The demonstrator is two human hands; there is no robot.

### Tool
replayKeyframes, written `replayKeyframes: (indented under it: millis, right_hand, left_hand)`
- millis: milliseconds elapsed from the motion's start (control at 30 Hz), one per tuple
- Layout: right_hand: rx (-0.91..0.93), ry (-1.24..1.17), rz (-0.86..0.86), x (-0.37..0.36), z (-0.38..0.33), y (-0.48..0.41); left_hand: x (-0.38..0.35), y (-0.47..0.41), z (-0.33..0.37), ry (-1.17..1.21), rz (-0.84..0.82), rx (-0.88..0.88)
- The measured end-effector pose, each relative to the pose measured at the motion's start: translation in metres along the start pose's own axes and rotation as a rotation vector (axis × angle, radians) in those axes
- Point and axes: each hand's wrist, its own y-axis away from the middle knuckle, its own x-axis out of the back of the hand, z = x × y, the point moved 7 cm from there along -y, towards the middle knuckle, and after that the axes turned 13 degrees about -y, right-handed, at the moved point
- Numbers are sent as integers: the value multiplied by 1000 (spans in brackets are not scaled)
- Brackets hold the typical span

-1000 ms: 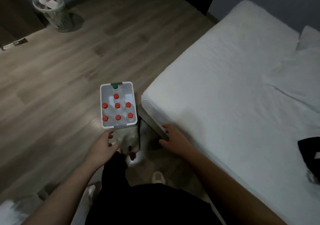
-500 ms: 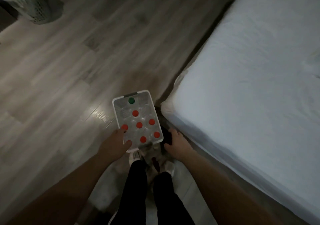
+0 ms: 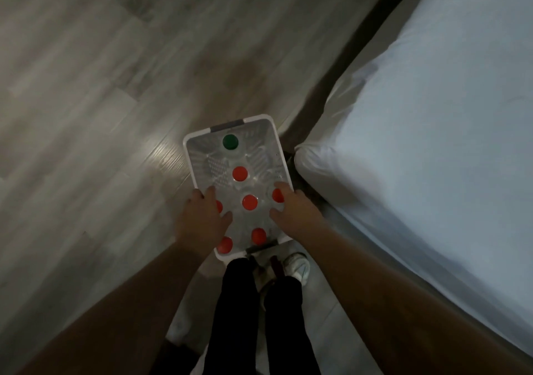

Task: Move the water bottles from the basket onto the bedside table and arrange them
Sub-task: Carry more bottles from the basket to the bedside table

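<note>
A white perforated plastic basket (image 3: 196, 172) sits on the grey wood-plank floor (image 3: 86, 86) at the lower centre of the frame. Its right side lies just beside the corner of the bed with a white sheet (image 3: 432, 115).

Clear plastic water bottles stand upright inside it, seen from above. One has a green cap (image 3: 230, 142) near the far end, and six have red caps (image 3: 249, 202). Any labels are hidden at this angle, so no writing can be read.

The left hand (image 3: 202, 219) clasps the basket's left rim with its thumb inside, partly covering one red cap. The right hand (image 3: 297, 210) clasps the right rim the same way and overlaps another cap.

Below the basket are legs in black trousers (image 3: 239, 302) and a white shoe (image 3: 297, 265).
</note>
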Motion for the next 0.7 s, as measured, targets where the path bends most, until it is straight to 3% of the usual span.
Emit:
replayKeyframes:
  millis: [267,700]
  right_hand:
    - [50,188,118,-3,0,-34]
    - [202,118,176,24,-2,17]
  left_hand:
    - [-24,-28,-5,-12,-29,-44]
    - [31,11,2,-19,119,-140]
